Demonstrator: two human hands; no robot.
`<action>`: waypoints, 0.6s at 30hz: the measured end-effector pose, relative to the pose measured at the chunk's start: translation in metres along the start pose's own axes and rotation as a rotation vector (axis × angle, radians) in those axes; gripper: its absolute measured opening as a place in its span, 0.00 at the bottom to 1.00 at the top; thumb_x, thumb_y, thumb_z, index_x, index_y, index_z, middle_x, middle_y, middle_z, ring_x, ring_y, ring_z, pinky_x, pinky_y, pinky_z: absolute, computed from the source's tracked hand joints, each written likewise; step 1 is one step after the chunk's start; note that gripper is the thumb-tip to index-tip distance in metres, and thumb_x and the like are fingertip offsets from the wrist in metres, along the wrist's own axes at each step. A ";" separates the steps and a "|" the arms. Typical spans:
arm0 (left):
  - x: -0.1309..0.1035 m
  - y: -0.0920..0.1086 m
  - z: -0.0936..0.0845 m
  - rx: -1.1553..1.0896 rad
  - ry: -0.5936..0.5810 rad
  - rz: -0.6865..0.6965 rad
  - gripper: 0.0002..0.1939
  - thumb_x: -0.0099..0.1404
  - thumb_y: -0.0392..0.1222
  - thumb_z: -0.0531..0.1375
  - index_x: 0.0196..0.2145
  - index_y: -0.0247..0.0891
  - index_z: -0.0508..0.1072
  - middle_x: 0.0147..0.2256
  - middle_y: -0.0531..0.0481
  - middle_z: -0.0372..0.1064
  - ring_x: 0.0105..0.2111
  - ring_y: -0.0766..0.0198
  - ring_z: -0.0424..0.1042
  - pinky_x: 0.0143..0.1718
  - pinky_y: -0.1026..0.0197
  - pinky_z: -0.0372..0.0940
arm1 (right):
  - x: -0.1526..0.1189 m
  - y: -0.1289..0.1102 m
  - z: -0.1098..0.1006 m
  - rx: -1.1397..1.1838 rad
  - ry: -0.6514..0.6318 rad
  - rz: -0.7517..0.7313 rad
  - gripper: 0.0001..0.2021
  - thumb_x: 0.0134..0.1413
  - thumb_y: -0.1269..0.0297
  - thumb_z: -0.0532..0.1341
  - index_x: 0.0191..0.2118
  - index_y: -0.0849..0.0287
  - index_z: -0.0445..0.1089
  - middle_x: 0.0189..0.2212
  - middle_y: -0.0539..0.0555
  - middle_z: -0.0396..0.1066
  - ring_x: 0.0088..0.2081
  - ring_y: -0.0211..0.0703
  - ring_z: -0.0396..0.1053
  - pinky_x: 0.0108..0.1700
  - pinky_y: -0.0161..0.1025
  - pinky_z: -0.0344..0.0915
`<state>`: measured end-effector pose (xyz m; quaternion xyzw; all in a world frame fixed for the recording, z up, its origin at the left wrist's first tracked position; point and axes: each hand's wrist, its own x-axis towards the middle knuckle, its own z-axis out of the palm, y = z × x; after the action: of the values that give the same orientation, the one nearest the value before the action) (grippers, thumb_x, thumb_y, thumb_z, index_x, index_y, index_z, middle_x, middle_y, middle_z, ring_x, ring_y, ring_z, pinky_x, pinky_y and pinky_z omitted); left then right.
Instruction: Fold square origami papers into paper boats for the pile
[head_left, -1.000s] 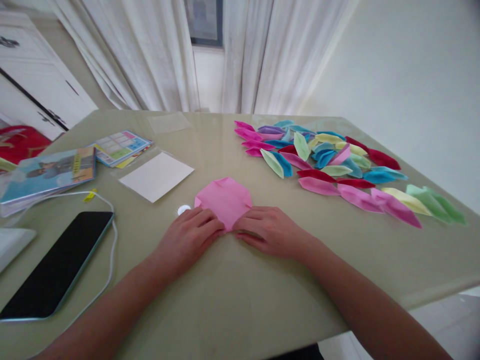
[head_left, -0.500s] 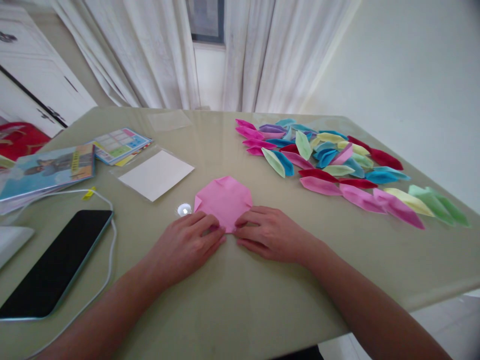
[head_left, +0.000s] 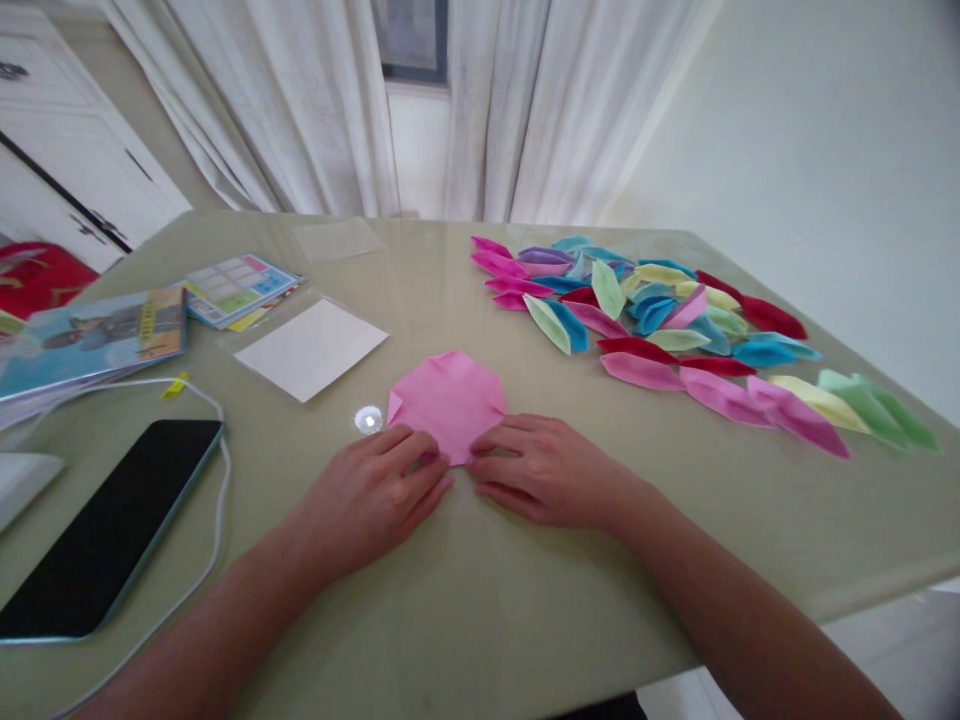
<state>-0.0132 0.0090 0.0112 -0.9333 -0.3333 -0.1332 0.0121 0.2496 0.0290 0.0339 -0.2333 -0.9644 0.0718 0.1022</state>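
A pink sheet of folding paper [head_left: 450,400] lies flat on the table, its corners turned in so the outline has several sides. At its near left edge, my left hand [head_left: 386,475] is closed, fingers bent and pinching the paper. My right hand [head_left: 536,468] grips the near right edge in the same way, its fingertips close to those of the left. The fingers cover the two near side corners, while a short stretch of the near edge shows between them. A small round shiny disc [head_left: 368,419] sits just left of the paper.
Many folded paper pieces [head_left: 652,310] in several colours spread over the table's [head_left: 480,620] far right. To the left lie a white card [head_left: 311,350] in a clear sleeve, booklets [head_left: 97,335], a black-screened phone [head_left: 120,530] and a white cable [head_left: 223,480]. Curtains hang behind.
Both hands and the pink paper stay almost where they were. The view has shifted very slightly.
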 end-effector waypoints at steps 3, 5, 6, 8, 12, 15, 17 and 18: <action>0.000 0.000 -0.002 0.000 -0.014 0.007 0.14 0.79 0.42 0.54 0.44 0.39 0.79 0.41 0.45 0.77 0.41 0.52 0.77 0.43 0.48 0.75 | 0.000 -0.001 -0.001 0.005 -0.004 0.003 0.12 0.75 0.62 0.59 0.49 0.59 0.80 0.48 0.59 0.80 0.50 0.49 0.77 0.56 0.48 0.71; 0.001 0.000 -0.003 0.000 -0.031 0.018 0.12 0.78 0.41 0.55 0.47 0.39 0.78 0.42 0.45 0.77 0.41 0.52 0.77 0.42 0.48 0.75 | 0.000 -0.001 -0.001 0.012 -0.002 0.006 0.12 0.74 0.62 0.59 0.49 0.59 0.80 0.47 0.59 0.80 0.50 0.49 0.77 0.56 0.48 0.71; 0.001 0.000 -0.004 0.003 -0.042 0.022 0.11 0.78 0.40 0.56 0.48 0.40 0.78 0.43 0.45 0.77 0.41 0.52 0.77 0.42 0.48 0.75 | 0.000 -0.001 -0.001 0.016 0.002 0.007 0.12 0.74 0.62 0.60 0.49 0.59 0.80 0.47 0.59 0.80 0.50 0.49 0.77 0.56 0.48 0.71; 0.001 -0.001 -0.004 0.008 -0.068 0.022 0.10 0.77 0.40 0.57 0.48 0.41 0.78 0.43 0.45 0.77 0.42 0.51 0.77 0.42 0.47 0.75 | 0.000 -0.001 -0.001 0.022 0.009 0.010 0.11 0.74 0.62 0.60 0.48 0.58 0.80 0.47 0.59 0.80 0.50 0.49 0.77 0.55 0.48 0.71; 0.000 -0.001 -0.004 0.007 -0.080 0.015 0.10 0.77 0.40 0.57 0.45 0.41 0.79 0.44 0.45 0.76 0.43 0.51 0.76 0.43 0.47 0.75 | 0.001 -0.001 -0.001 0.018 -0.002 0.022 0.11 0.74 0.62 0.60 0.48 0.58 0.80 0.47 0.59 0.79 0.49 0.49 0.77 0.55 0.47 0.71; 0.000 -0.001 -0.004 0.001 -0.070 0.016 0.10 0.77 0.40 0.56 0.44 0.41 0.79 0.44 0.45 0.76 0.43 0.51 0.76 0.43 0.48 0.74 | 0.001 -0.001 -0.001 0.006 -0.019 0.024 0.11 0.74 0.62 0.59 0.48 0.58 0.79 0.47 0.59 0.79 0.50 0.49 0.77 0.56 0.48 0.71; 0.001 0.000 -0.005 -0.007 -0.056 0.017 0.10 0.77 0.40 0.57 0.43 0.40 0.79 0.43 0.45 0.76 0.42 0.51 0.76 0.42 0.48 0.74 | 0.001 -0.002 -0.001 -0.006 -0.029 0.019 0.11 0.74 0.61 0.59 0.49 0.58 0.79 0.47 0.59 0.79 0.50 0.49 0.76 0.56 0.48 0.70; 0.001 0.001 -0.006 -0.014 -0.047 0.015 0.09 0.77 0.40 0.57 0.43 0.40 0.79 0.43 0.45 0.76 0.42 0.51 0.76 0.42 0.48 0.74 | 0.001 -0.002 -0.001 -0.013 -0.034 0.015 0.11 0.74 0.61 0.59 0.49 0.58 0.78 0.47 0.59 0.79 0.50 0.49 0.76 0.56 0.48 0.70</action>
<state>-0.0137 0.0085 0.0170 -0.9387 -0.3254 -0.1135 -0.0014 0.2483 0.0280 0.0350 -0.2400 -0.9646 0.0704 0.0838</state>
